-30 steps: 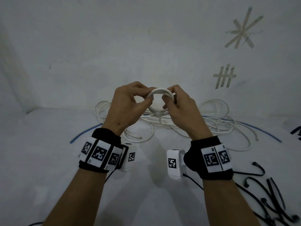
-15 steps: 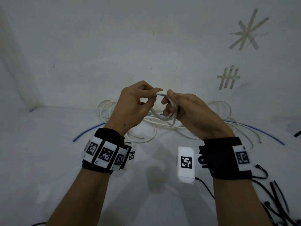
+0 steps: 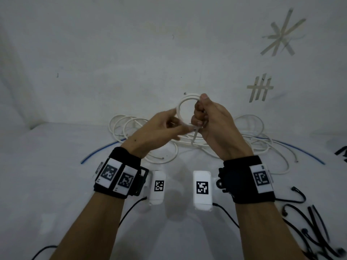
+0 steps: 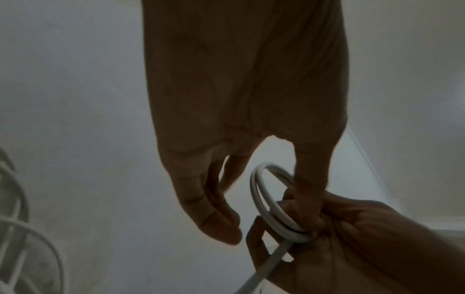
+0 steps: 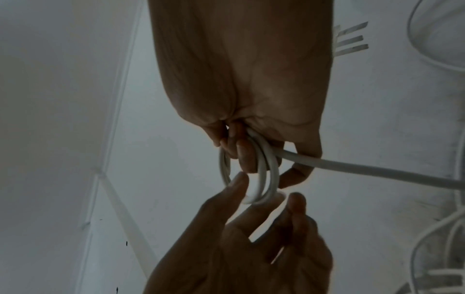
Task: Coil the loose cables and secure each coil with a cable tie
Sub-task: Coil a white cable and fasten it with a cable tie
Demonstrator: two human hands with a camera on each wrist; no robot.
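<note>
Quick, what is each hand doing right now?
Left hand: open, fingers straight, touching the white cable coil.
Right hand: closed, gripping the white cable coil.

1. The small white coil of cable (image 3: pixel 185 102) has a smooth plastic skin with a soft shine.
2. The loose white cables (image 3: pixel 253 136) on the floor look like the same smooth plastic.
3. The thin blue cable (image 3: pixel 300 151) looks smooth too.
4. The black wrist bands (image 3: pixel 242 177) look like soft, dull cloth.
5. The white squares with black patterns (image 3: pixel 262 178) look flat and matt, like paper or card.
6. The white camera boxes (image 3: pixel 202 190) look like hard, smooth plastic.
7. The white wall (image 3: pixel 131 53) is matt and a bit rough.
8. The strips of tape (image 3: pixel 260 89) on the wall look dull, like paper.
</note>
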